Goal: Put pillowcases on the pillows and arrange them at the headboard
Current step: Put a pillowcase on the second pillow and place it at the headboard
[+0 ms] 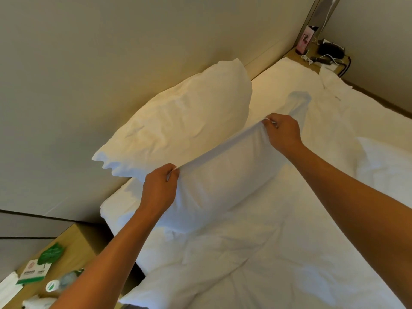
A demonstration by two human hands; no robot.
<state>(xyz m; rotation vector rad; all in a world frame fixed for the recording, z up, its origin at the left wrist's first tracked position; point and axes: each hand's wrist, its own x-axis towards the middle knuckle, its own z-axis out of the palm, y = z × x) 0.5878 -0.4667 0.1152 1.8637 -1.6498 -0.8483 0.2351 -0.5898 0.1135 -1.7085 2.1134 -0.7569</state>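
Beige headboard (111, 63) backs our white bed (289, 253); one cased pillow (178, 126) already leans against it. We lift the second pillow (218, 179) above the mattress by its case edge, probably to shake the filling down. Left hand (159, 188) and right hand (283, 132) each pinch a corner, arms extended.

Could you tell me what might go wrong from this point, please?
1. Left hand and right hand only pinch the held pillow's top edge, so it could slip.
2. Swinging it toward the headboard might topple the leaning pillow propped there.
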